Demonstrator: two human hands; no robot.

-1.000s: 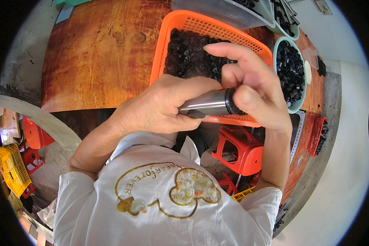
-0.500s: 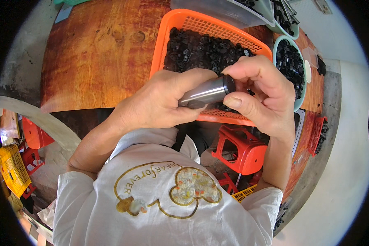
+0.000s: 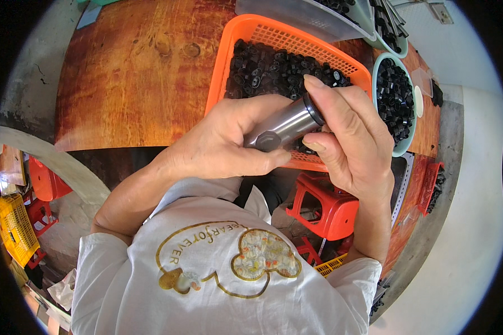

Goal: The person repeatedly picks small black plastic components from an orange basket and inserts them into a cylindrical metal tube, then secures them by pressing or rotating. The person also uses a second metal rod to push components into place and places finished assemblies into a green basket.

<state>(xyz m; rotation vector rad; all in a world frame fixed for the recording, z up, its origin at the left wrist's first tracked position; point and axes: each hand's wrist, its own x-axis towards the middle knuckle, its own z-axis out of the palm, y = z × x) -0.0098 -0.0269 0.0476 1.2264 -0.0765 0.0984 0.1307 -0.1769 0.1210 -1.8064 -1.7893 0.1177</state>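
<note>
Tube [image 3: 288,127], metal, with a black cap [image 3: 312,109] on its upper right end, sits in the left hand [image 3: 221,137] of a person in a white shirt [image 3: 207,262]. The left thumb and fingers pinch it around its sides. Its long axis slants from the left palm, at lower left, up to the right hand [image 3: 359,131], so the capped end lies nearest that hand. The right forefinger runs along the cap's outer side; the thumb is spread away below, and whether either presses on the cap cannot be told.

Both hands are above the near side of an orange basket [image 3: 217,75] of black parts [image 3: 257,70]. Its far rim rises beyond the fingers. A pale green bowl [image 3: 412,135] is just beyond the right hand; the widest room lies leftward, over the brown table [image 3: 126,84].
</note>
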